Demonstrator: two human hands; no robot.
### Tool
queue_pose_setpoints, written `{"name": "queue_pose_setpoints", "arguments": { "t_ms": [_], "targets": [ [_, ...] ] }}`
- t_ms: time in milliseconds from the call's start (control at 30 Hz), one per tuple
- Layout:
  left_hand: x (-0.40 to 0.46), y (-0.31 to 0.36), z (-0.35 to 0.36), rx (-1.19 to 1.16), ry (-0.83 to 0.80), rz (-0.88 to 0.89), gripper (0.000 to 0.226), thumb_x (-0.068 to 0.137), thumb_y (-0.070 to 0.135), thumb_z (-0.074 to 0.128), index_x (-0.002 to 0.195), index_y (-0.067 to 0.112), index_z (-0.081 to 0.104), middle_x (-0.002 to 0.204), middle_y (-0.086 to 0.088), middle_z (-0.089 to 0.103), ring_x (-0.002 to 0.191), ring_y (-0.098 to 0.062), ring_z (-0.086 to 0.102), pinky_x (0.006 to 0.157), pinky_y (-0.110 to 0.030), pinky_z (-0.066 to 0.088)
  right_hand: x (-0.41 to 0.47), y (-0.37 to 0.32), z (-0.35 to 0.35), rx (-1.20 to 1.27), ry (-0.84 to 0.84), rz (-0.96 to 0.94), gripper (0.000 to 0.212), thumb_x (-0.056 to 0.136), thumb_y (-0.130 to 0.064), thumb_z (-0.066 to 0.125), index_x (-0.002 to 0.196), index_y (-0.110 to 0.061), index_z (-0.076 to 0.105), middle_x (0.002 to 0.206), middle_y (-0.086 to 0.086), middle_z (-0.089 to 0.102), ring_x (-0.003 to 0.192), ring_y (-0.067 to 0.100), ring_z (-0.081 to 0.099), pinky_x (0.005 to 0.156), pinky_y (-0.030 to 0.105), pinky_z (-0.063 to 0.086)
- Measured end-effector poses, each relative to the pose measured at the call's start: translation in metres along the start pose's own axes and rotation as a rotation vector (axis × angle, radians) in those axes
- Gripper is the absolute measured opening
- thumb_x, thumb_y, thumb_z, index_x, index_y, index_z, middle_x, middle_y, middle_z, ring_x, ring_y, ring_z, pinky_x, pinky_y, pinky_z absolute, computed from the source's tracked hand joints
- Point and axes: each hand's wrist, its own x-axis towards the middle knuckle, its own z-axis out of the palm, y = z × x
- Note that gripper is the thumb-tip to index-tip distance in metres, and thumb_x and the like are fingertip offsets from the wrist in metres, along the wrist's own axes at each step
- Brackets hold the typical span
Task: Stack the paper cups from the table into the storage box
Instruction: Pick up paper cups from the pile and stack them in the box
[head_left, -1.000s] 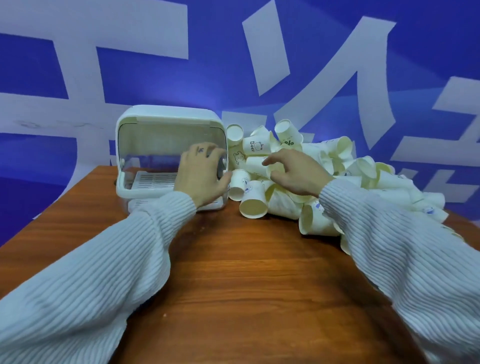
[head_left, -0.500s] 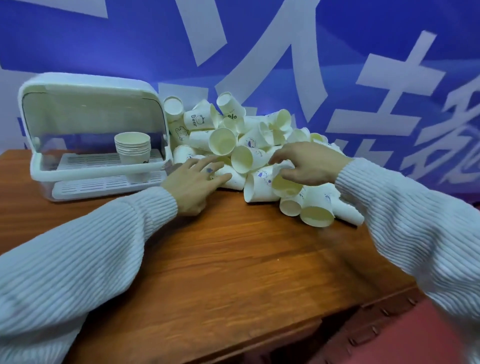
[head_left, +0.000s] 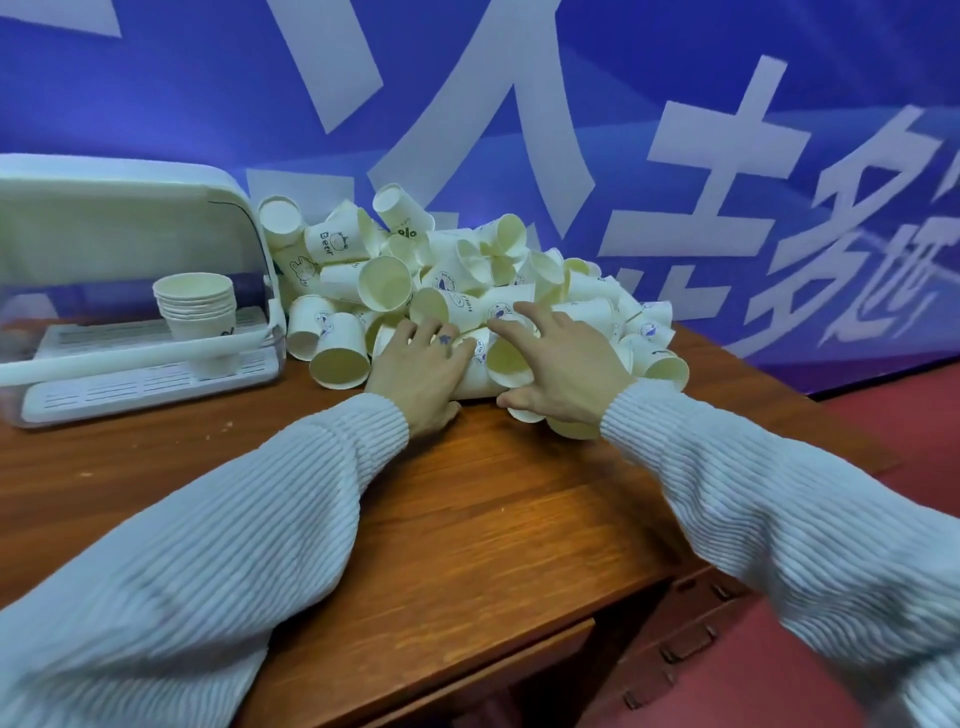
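Note:
A big pile of white paper cups (head_left: 467, 280) lies on the wooden table (head_left: 467, 519), right of the white storage box (head_left: 130, 218). The box's lid is up, and a nested stack of cups (head_left: 195, 306) stands on its slotted tray. My left hand (head_left: 415, 374) reaches into the pile's near edge, its fingers resting on a lying cup (head_left: 475, 345). My right hand (head_left: 566, 374) spans another lying cup (head_left: 506, 364), with the thumb below its rim and the fingers over the top. Cups under both hands are partly hidden.
A blue banner with large white characters (head_left: 571, 130) hangs right behind the table. The table's right edge (head_left: 779, 519) drops to a red floor (head_left: 857, 597). One cup (head_left: 337, 358) lies open towards me between the box and my left hand.
My left hand has left the box front and moved right into the pile. My right hand has shifted over the pile's front cups. The view has swung right, showing the stack in the box.

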Motion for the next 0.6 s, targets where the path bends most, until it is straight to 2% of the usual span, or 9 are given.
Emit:
{"name": "queue_pose_setpoints", "arguments": {
  "t_ms": [100, 200, 333, 467, 533, 600],
  "targets": [
    [0.0, 0.0, 0.001, 0.009, -0.005, 0.026, 0.061, 0.08, 0.045, 0.068, 0.131, 0.017, 0.049, 0.138, -0.008, 0.054, 0.128, -0.033, 0.044, 0.1, -0.047, 0.035, 0.001, -0.003, 0.01, -0.013, 0.019, 0.015, 0.088, 0.077, -0.067, 0.073, 0.15, -0.035, 0.036, 0.157, 0.006, 0.037, 0.128, 0.033, 0.053, 0.095, 0.045, 0.05],
    [-0.001, -0.001, 0.0, 0.004, -0.04, 0.036, 0.051, 0.083, 0.04, 0.065, 0.127, 0.017, 0.053, 0.132, -0.008, 0.059, 0.13, -0.032, 0.044, 0.101, -0.048, 0.034, 0.002, -0.005, 0.015, -0.051, 0.051, 0.033, 0.082, 0.078, -0.063, 0.073, 0.146, -0.033, 0.038, 0.147, 0.005, 0.044, 0.113, 0.032, 0.06, 0.082, 0.042, 0.053],
    [-0.007, -0.005, -0.003, -0.02, -0.033, 0.064, 0.05, 0.082, 0.041, 0.062, 0.124, 0.015, 0.052, 0.13, -0.01, 0.057, 0.127, -0.033, 0.046, 0.106, -0.048, 0.033, 0.0, -0.007, 0.016, -0.064, 0.088, 0.027, 0.07, 0.082, -0.051, 0.073, 0.14, -0.028, 0.041, 0.14, 0.007, 0.046, 0.098, 0.032, 0.063, 0.072, 0.042, 0.055],
    [-0.015, -0.01, -0.012, -0.057, -0.023, 0.104, 0.055, 0.077, 0.046, 0.06, 0.121, 0.015, 0.053, 0.125, -0.011, 0.056, 0.117, -0.034, 0.052, 0.103, -0.046, 0.039, -0.003, -0.013, 0.016, -0.047, 0.088, 0.01, 0.067, 0.08, -0.046, 0.07, 0.137, -0.024, 0.043, 0.138, 0.009, 0.047, 0.092, 0.033, 0.063, 0.065, 0.039, 0.053],
    [-0.016, -0.013, -0.017, -0.093, -0.013, 0.108, 0.056, 0.077, 0.049, 0.056, 0.122, 0.016, 0.053, 0.121, -0.011, 0.056, 0.107, -0.033, 0.055, 0.095, -0.043, 0.043, 0.0, -0.014, 0.015, -0.038, 0.114, 0.011, 0.069, 0.081, -0.048, 0.066, 0.14, -0.022, 0.042, 0.136, 0.01, 0.05, 0.091, 0.032, 0.064, 0.062, 0.035, 0.047],
    [-0.029, -0.02, -0.028, -0.114, -0.006, 0.083, 0.057, 0.077, 0.051, 0.052, 0.122, 0.016, 0.052, 0.116, -0.01, 0.054, 0.092, -0.03, 0.056, 0.078, -0.04, 0.042, -0.003, -0.025, 0.004, 0.001, 0.155, 0.008, 0.071, 0.081, -0.051, 0.063, 0.142, -0.021, 0.04, 0.132, 0.01, 0.054, 0.087, 0.032, 0.065, 0.059, 0.033, 0.042]
  ]
}}
